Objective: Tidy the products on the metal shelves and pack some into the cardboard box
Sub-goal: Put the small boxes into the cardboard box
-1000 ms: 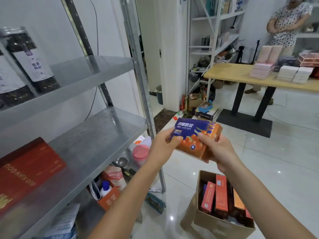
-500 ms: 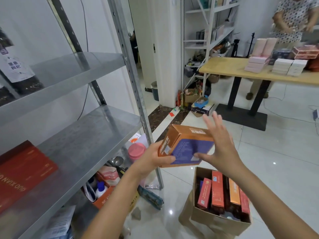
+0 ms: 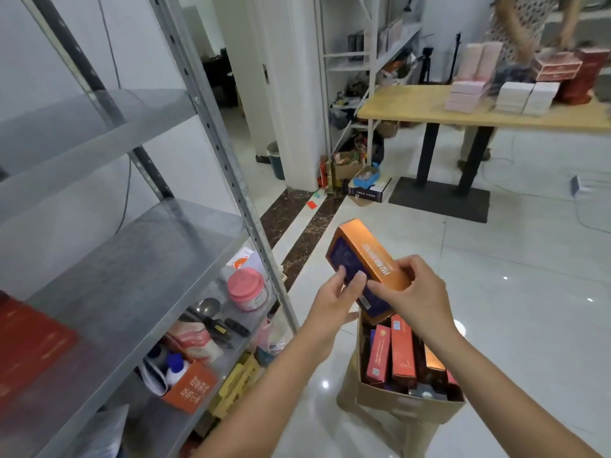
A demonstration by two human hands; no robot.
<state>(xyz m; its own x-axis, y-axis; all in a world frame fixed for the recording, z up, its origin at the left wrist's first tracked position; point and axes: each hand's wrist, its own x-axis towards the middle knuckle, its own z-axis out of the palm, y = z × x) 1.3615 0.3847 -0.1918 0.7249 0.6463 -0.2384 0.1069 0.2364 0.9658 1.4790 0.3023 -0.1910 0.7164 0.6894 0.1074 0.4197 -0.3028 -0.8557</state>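
A moment ago the orange and blue product box (image 3: 363,269) lay flat, up high, with its blue front facing the camera; then it was flipped over and the right hand let go with its fingers spread; now it is tipped up on end, leaning away, and it has come lower. Both hands hold it again; the left hand (image 3: 334,299) pinches the blue face with its fingers and thumb, and the right hand (image 3: 416,292) curls round the orange side near the low end. That low end sits just above the open top of the cardboard box (image 3: 410,404) on the floor, beside the metal shelves (image 3: 139,259).

I think this means the box is lined up to go in standing, the same way as the red boxes (image 3: 401,348) already inside; those are packed close, so the gap for it looks tight.

Some things are hard to see; the hands cover the bottom of the product box, so I cannot tell if it touches the boxes below yet; the words on it are too blurry to read. The red pack (image 3: 29,342) on the shelf is cut off at the left edge. The person (image 3: 529,24) by the wooden table (image 3: 496,117) is cut off at the top. The things around the pink-lidded jar (image 3: 246,289) on the low shelf are a blur.
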